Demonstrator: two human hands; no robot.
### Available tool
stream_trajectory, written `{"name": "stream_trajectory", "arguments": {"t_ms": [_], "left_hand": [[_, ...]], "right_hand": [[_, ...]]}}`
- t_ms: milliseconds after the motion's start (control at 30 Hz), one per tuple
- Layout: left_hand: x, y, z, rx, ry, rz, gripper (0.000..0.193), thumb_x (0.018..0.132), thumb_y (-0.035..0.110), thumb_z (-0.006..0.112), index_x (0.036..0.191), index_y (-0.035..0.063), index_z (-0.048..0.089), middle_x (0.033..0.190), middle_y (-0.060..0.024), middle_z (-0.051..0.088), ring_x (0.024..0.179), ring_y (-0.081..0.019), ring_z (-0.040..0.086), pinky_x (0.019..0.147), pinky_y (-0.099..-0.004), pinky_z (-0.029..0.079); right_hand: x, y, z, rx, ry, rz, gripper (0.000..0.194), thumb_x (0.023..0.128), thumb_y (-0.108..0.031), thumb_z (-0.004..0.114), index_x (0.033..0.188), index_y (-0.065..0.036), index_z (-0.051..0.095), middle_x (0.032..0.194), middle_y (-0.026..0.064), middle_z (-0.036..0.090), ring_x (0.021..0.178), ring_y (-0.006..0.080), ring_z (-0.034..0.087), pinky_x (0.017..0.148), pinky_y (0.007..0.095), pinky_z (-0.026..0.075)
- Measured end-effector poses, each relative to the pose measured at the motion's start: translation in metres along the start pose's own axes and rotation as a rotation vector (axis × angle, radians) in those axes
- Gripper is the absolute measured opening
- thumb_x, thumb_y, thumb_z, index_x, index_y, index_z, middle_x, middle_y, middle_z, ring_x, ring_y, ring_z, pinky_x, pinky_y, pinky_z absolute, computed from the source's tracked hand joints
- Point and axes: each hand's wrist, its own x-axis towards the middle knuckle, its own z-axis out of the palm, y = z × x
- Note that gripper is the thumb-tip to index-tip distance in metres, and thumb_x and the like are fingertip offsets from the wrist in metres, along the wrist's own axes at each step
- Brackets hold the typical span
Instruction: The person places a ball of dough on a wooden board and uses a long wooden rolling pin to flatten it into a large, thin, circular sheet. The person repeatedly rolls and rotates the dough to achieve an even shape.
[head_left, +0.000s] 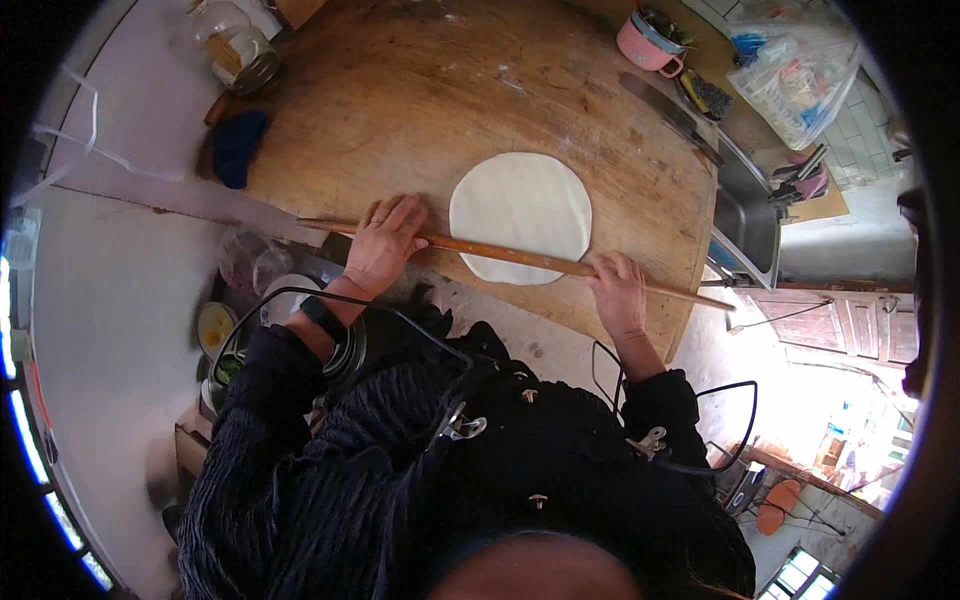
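Observation:
A round, flat sheet of pale dough (523, 210) lies near the front edge of a large wooden board (390, 112). Across the lower part of the sheet runs a long, thin wooden rolling pin (510, 256), its ends reaching past the dough on both sides. My left hand (386, 236) rests on the pin to the left of the dough, with a dark band on the wrist. My right hand (619, 291) is on the pin just right of the dough, its fingers curled over the wood.
On the board's left lie a dark blue cloth (238, 148) and a glass jar (244, 60). A cleaver (660, 105) lies at the right, near a pink pot (649, 43) and a metal sink (750, 214). Bowls of food (217, 330) stand lower left.

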Motion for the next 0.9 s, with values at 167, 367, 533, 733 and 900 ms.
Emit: {"name": "stream_trajectory", "arguments": {"t_ms": [167,367,533,733,900], "left_hand": [[0.034,-0.029,0.011,0.148,-0.014,-0.064,0.060,0.094,0.039,0.052,0.140,0.0015,0.044,0.149,-0.0141,0.039,0.137,-0.0324,0.035,0.114,-0.0474,0.025],[0.156,-0.073,0.043,0.233,0.089,-0.121,0.057,0.099,0.042,0.044,0.144,0.0066,0.039,0.149,-0.0121,0.040,0.140,-0.0290,0.033,0.113,-0.0509,0.027],[0.144,-0.078,0.040,0.167,0.129,-0.064,0.059,0.097,0.042,0.046,0.144,0.0058,0.040,0.149,-0.0123,0.040,0.141,-0.0279,0.033,0.115,-0.0505,0.025],[0.080,-0.075,0.026,0.091,-0.017,0.052,0.058,0.097,0.037,0.048,0.144,0.0042,0.040,0.150,-0.0128,0.039,0.141,-0.0310,0.032,0.114,-0.0489,0.025],[0.193,-0.092,0.038,0.182,0.020,-0.135,0.060,0.098,0.039,0.046,0.143,0.0018,0.039,0.151,-0.0160,0.037,0.142,-0.0315,0.030,0.115,-0.0492,0.023]], "right_hand": [[0.009,0.039,0.030,-0.160,0.235,0.040,0.062,0.093,-0.044,0.052,0.144,-0.010,0.042,0.150,0.0153,0.038,0.137,0.0340,0.036,0.112,0.0470,0.028],[0.115,0.077,0.027,-0.087,0.315,0.201,0.057,0.098,-0.038,0.046,0.145,-0.008,0.039,0.150,0.0153,0.038,0.136,0.0345,0.037,0.112,0.0472,0.029],[0.090,0.070,0.028,-0.106,0.301,0.173,0.056,0.097,-0.036,0.048,0.145,-0.009,0.039,0.150,0.0146,0.038,0.135,0.0339,0.039,0.111,0.0475,0.029],[0.022,0.056,0.021,-0.026,0.147,-0.074,0.060,0.095,-0.037,0.050,0.147,-0.010,0.038,0.150,0.0137,0.038,0.138,0.0345,0.034,0.113,0.0495,0.026],[0.123,0.089,0.013,-0.150,0.267,0.079,0.058,0.098,-0.039,0.047,0.147,-0.010,0.037,0.151,0.0128,0.037,0.139,0.0332,0.034,0.114,0.0491,0.025]]}}
